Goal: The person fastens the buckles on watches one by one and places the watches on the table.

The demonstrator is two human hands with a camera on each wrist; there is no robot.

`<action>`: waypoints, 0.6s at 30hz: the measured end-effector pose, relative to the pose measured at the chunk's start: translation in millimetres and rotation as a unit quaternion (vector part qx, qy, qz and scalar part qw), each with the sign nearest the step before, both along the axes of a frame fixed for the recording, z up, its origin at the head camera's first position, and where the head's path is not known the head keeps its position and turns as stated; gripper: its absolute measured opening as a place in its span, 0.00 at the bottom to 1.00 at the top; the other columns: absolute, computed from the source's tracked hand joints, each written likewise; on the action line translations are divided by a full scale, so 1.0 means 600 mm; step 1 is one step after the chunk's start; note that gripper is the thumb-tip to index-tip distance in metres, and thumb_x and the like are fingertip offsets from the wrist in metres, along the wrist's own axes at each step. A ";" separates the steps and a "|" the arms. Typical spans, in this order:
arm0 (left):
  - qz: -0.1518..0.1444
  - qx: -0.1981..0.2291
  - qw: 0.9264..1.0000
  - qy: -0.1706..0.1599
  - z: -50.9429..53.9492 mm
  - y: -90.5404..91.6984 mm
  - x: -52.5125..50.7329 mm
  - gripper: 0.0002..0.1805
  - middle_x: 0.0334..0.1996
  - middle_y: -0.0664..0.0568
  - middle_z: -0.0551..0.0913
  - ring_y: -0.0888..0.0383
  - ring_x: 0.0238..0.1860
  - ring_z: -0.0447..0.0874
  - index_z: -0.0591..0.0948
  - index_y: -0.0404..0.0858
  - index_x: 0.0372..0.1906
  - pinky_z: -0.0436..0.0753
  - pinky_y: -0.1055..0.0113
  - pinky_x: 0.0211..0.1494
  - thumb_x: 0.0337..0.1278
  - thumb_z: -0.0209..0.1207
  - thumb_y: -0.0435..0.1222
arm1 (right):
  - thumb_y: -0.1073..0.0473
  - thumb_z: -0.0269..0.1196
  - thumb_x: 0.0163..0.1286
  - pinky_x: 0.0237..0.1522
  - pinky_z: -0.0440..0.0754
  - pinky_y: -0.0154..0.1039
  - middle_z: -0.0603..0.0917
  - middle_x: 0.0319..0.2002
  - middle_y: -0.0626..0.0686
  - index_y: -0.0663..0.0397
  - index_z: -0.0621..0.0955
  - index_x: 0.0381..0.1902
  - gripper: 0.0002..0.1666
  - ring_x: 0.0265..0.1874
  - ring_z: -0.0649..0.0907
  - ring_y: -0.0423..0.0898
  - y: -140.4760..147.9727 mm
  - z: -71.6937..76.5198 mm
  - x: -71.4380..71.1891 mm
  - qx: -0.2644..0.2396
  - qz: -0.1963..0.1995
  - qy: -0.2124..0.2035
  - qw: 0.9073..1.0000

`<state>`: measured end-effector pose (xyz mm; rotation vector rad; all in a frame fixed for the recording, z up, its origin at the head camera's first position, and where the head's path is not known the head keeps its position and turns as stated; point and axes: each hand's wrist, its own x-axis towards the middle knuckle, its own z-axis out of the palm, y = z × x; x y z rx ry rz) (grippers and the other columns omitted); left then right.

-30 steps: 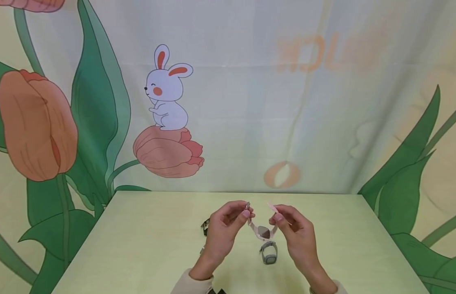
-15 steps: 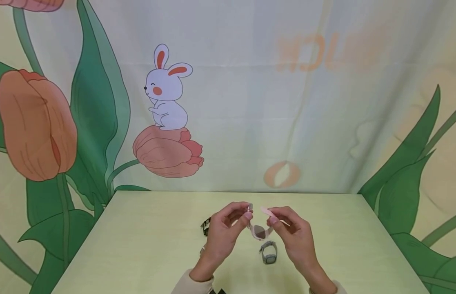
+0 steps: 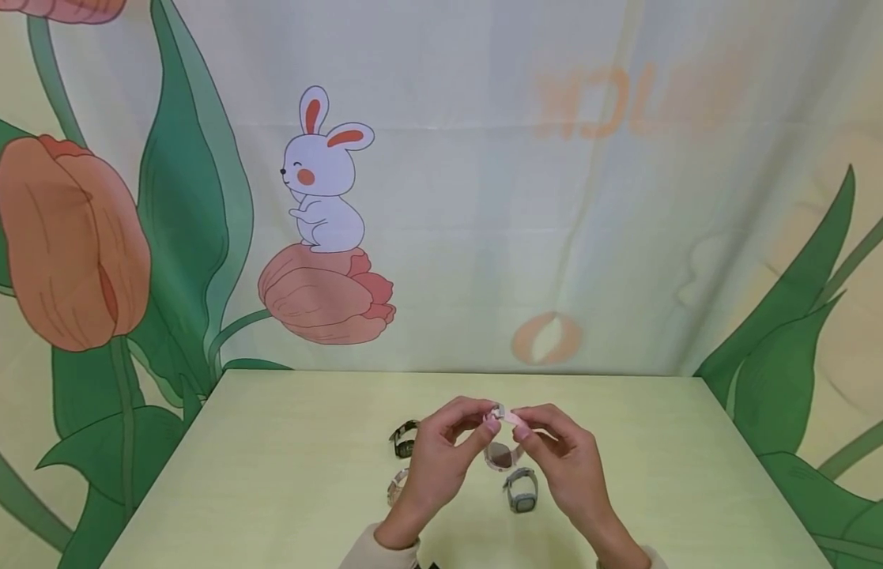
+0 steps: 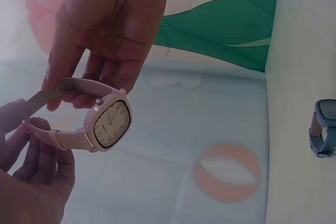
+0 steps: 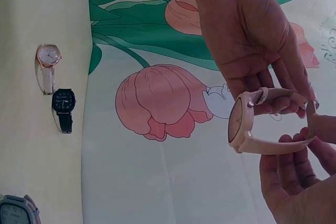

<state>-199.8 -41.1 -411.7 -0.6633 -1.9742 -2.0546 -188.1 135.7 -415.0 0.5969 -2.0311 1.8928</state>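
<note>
A pink wristwatch (image 4: 111, 121) with a squarish face is held up above the table between both hands. My left hand (image 3: 444, 452) pinches the buckle end of its strap (image 4: 71, 140), near the keeper loop. My right hand (image 3: 565, 454) pinches the other strap end (image 4: 42, 98), the one with holes. In the head view the two ends meet at the silver buckle (image 3: 498, 412), and the watch face hangs below the fingertips. Fingers partly cover the buckle, so I cannot tell whether the strap is through it.
A grey-blue watch (image 3: 522, 491) rests on the table (image 3: 284, 474) below the hands. Left of the left hand are a black watch (image 3: 404, 439) and a watch with a rose-gold case (image 5: 49, 54), partly behind the wrist in the head view. A printed curtain (image 3: 448, 197) hangs behind.
The hands have come closer together, bringing the holed strap end from apart up to the buckle. The left hand has shifted right, uncovering more of the black and rose-gold watches.
</note>
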 end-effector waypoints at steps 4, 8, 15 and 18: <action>-0.002 -0.002 1.000 0.002 -0.001 0.000 0.000 0.10 0.41 0.42 0.85 0.63 0.43 0.83 0.85 0.37 0.47 0.82 0.68 0.53 0.62 0.63 0.34 | 0.68 0.63 0.67 0.47 0.84 0.33 0.84 0.42 0.55 0.64 0.83 0.48 0.11 0.43 0.84 0.41 -0.001 0.001 0.001 0.004 0.003 -0.008 1.000; -0.001 -0.006 1.000 -0.003 -0.002 -0.001 0.001 0.10 0.40 0.42 0.86 0.63 0.42 0.83 0.85 0.37 0.47 0.82 0.69 0.52 0.63 0.63 0.34 | 0.66 0.66 0.66 0.42 0.85 0.33 0.85 0.40 0.50 0.62 0.82 0.46 0.11 0.38 0.86 0.40 -0.005 0.002 0.003 -0.002 -0.016 -0.038 0.999; -0.003 -0.003 1.000 -0.006 -0.003 -0.004 0.004 0.10 0.40 0.41 0.85 0.63 0.42 0.83 0.85 0.36 0.46 0.83 0.69 0.51 0.63 0.63 0.35 | 0.68 0.66 0.64 0.40 0.85 0.33 0.86 0.38 0.48 0.66 0.82 0.44 0.11 0.36 0.86 0.40 -0.009 0.002 0.006 -0.009 -0.018 -0.041 0.999; 0.003 0.002 1.000 -0.002 -0.003 -0.006 0.004 0.09 0.39 0.42 0.85 0.63 0.42 0.83 0.85 0.36 0.45 0.83 0.70 0.50 0.64 0.62 0.35 | 0.68 0.67 0.64 0.41 0.85 0.33 0.86 0.39 0.48 0.66 0.82 0.45 0.12 0.37 0.86 0.40 -0.010 0.001 0.007 -0.008 -0.012 -0.047 0.999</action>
